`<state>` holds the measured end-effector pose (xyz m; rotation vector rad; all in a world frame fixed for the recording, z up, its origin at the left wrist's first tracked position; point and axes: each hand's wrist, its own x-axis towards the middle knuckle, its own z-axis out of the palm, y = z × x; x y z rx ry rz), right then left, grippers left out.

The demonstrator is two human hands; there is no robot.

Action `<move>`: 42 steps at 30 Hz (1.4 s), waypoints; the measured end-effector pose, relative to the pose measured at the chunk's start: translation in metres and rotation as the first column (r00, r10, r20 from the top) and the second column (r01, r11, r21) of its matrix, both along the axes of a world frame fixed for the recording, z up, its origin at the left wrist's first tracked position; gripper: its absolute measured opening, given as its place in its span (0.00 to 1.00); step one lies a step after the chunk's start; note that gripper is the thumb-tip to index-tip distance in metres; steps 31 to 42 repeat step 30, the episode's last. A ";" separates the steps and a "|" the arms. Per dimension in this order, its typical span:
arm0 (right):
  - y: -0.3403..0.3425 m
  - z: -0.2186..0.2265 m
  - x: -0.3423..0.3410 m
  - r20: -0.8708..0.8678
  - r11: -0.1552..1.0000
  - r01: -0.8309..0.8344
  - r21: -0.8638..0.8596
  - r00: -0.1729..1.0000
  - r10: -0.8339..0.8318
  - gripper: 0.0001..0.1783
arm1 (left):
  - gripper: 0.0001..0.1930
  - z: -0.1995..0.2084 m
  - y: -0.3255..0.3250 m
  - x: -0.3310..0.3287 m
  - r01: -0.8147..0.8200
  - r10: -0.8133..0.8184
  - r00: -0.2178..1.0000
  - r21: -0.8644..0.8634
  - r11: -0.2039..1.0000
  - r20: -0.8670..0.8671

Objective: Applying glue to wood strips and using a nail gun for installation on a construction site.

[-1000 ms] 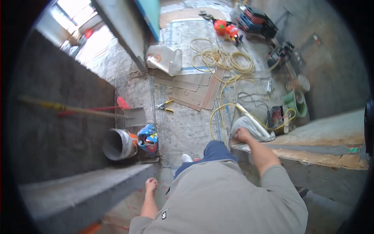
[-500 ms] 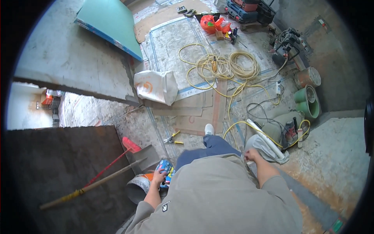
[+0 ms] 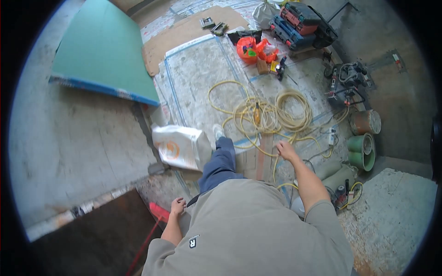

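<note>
My left hand (image 3: 177, 206) hangs low at my left side with its fingers apart, and nothing shows in it. Nearest to it is the red broom head (image 3: 159, 212), on the floor just beyond the wrist. My right hand (image 3: 286, 151) is held out ahead on the right, its fingers curled in, with no object visible in them. From above, it appears over the floor just short of the yellow hose (image 3: 264, 152) and apart from the coils. A white sack (image 3: 180, 148) stands beside my forward leg.
A coiled hose (image 3: 294, 110) spreads across the covered floor ahead. Stacked tool cases (image 3: 301, 25) and orange bags (image 3: 248, 51) are farther off. A compressor (image 3: 347, 83), a rusty bucket (image 3: 366, 122) and green buckets (image 3: 356, 144) line the right wall. A green board (image 3: 106, 55) rests at left.
I have stepped forward, so the sack and hose are closer. My left hand has left the blue package, which is out of sight. My right hand has swung forward.
</note>
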<state>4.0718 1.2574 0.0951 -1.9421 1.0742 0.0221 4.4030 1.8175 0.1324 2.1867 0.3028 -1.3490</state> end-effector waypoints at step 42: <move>-0.469 -0.104 0.421 -0.072 0.674 0.565 0.476 0.789 -0.611 0.27 | 0.20 0.002 -1.008 0.500 0.814 -0.789 0.571 -0.287 0.506 0.227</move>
